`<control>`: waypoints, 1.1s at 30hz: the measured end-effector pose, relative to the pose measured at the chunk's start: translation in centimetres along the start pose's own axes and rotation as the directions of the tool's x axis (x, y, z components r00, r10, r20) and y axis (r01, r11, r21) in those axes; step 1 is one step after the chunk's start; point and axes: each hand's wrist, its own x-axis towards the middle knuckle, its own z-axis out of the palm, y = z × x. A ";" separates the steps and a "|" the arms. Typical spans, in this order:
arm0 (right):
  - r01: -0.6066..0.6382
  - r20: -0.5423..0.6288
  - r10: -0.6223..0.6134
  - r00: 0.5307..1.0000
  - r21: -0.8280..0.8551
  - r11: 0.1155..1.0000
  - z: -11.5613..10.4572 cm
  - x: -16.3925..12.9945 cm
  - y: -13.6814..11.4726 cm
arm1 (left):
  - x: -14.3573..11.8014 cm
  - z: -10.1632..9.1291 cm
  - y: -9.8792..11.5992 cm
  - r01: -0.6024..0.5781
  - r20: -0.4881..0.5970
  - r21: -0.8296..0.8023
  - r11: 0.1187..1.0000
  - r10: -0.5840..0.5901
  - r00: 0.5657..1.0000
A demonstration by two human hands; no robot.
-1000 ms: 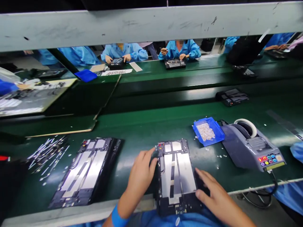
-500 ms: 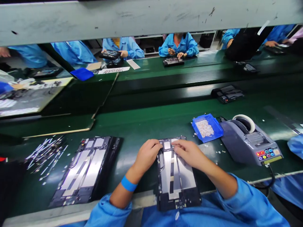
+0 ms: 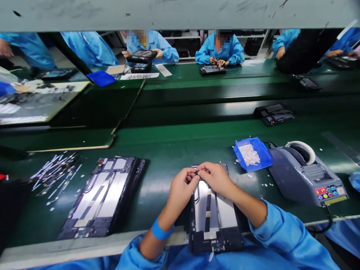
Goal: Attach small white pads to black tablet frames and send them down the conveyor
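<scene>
An opened tablet [image 3: 215, 210] lies in front of me at the bench edge, its silver battery packs and dark ribbon cables bared. Over its far end my left hand [image 3: 184, 185] is closed, thumb and fingers pinched together. My right hand [image 3: 213, 178] is pinched too, its fingertips meeting those of the left near the tablet's top left corner. Whatever is between the fingertips is too small to make out. To the left, a stack of similar opened tablets [image 3: 102, 198] rests on the green bench [image 3: 157, 150].
A pile of thin strips [image 3: 57, 172] lies far left. On the right are a blue tray [image 3: 253, 153] of small pale pieces and a grey tape dispenser [image 3: 306, 176]. Beyond lies another opened device [image 3: 274, 113]. Co-workers in blue sit across the line. A grey beam [image 3: 180, 15] crosses overhead.
My right hand has moved left across the tablet's far end to meet my left hand. Both sets of fingertips are now together. The camera view has shifted slightly.
</scene>
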 end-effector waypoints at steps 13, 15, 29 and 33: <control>0.308 -0.020 -0.368 0.930 -0.505 0.806 1.3 -1.0 0.9 | -1.1 -0.4 -0.1 0.007 -0.055 0.061 0.998 -0.004 0.998; 0.327 0.002 -0.372 0.928 -0.477 0.816 1.0 -1.0 0.9 | -1.2 -0.6 -0.2 -0.122 -0.067 0.203 0.972 0.138 0.988; 0.118 -0.185 -0.286 0.940 -0.612 0.782 -2.9 -1.4 -0.2 | -0.6 0.0 0.3 0.018 -0.015 0.060 0.998 -0.017 1.000; -0.374 -0.551 -0.140 0.823 -0.710 0.597 -12.0 -3.4 0.4 | 0.5 0.0 -0.3 0.190 0.000 -0.271 0.943 -0.198 0.980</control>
